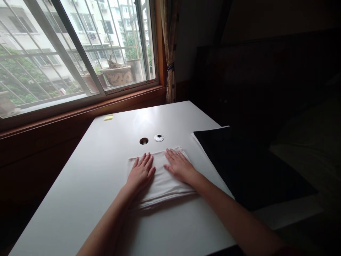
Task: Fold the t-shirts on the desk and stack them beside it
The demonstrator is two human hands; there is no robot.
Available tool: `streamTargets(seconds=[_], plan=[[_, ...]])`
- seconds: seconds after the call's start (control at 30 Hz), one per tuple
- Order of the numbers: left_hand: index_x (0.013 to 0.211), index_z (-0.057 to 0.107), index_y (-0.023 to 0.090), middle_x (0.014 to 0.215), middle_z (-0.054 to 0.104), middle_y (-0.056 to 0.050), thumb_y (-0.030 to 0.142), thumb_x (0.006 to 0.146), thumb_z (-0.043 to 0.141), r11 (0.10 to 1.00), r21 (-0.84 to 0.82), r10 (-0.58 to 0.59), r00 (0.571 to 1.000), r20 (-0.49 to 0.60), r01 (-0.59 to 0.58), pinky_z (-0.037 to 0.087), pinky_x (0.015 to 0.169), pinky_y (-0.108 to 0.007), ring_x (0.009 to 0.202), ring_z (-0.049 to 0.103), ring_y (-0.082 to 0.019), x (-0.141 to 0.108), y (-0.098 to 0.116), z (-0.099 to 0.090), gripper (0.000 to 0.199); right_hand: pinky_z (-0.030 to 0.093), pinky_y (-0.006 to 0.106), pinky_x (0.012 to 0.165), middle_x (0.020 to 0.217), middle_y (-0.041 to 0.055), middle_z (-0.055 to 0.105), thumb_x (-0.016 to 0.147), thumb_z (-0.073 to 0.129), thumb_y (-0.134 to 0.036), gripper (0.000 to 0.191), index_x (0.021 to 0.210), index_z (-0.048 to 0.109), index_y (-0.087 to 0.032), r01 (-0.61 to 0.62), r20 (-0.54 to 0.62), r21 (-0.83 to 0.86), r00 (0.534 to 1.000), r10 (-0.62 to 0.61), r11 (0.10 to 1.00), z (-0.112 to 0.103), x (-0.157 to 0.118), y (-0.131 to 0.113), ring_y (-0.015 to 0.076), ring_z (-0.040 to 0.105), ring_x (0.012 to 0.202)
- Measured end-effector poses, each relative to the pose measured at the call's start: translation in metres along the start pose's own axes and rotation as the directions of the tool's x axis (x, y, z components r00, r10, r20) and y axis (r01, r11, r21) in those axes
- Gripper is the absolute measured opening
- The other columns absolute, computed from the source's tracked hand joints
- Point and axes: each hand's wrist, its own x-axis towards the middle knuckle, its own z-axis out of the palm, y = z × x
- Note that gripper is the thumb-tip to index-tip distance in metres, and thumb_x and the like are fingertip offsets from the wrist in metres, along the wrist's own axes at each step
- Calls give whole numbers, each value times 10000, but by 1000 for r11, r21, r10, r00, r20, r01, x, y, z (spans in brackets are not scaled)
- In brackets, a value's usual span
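Observation:
A folded white cloth [162, 181] lies in several layers on the white table [80, 170]. My left hand [141, 171] rests flat on its left part, palm down with the fingers spread. On the right part of the cloth lies my right hand [179, 165], also palm down, its fingers apart and pointing toward the far edge. Neither hand grips anything. The layered near edge of the cloth shows between my forearms.
Beyond the cloth, the tabletop has an open round hole [144, 141] and a round grommet [159, 138]. A yellow note [108, 117] sits near the far left corner. A black sheet [247, 167] overhangs the right side. A window [80, 46] and curtain [171, 53] stand behind.

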Motion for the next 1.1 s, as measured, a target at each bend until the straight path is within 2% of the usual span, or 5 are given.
streamTargets(seconds=[0.3,0.43,0.63,0.9,1.1], plan=[[1616,302,191,1694,224,-69,485,1066,322,999,31,-33,999,39,31,172,1285,-535,1584,167,-260,3,-6,-4,624,213,592,1236,1663,93,333,1054,320,-291,546,1577,411,-164,-359,-70,-101,933,354,928,-15,-4,52,321,295,1534],[1615,305,187,1691,225,-77,489,1066,321,999,32,-34,999,16,33,176,1283,-544,1581,179,-268,4,-12,1,627,205,505,1267,1650,97,360,1043,294,-202,539,1556,445,-132,-235,-168,-87,961,218,968,-20,-16,29,276,298,1538],[1613,313,213,1680,281,-83,490,1068,339,1000,19,25,999,-38,-24,208,1273,-546,1571,221,-273,3,-32,0,612,258,493,1260,1675,72,291,1062,408,-393,562,1581,412,-178,170,36,42,985,-171,985,-16,-40,-19,268,245,1558],[1623,281,226,1687,263,-71,528,1069,311,997,-7,82,996,-30,-82,197,1276,-532,1571,228,-264,-1,-48,-3,632,232,576,1253,1691,63,202,1057,428,-385,584,1608,354,-206,126,75,37,989,-129,991,-5,-68,-37,309,210,1564],[1627,272,234,1690,250,-67,561,1061,291,1000,-1,8,1000,8,-8,132,1286,-531,1580,194,-258,1,-64,-6,654,251,570,1246,1696,66,180,1060,429,-392,582,1611,348,-222,101,56,13,993,-101,995,-4,-77,-37,309,204,1566]])
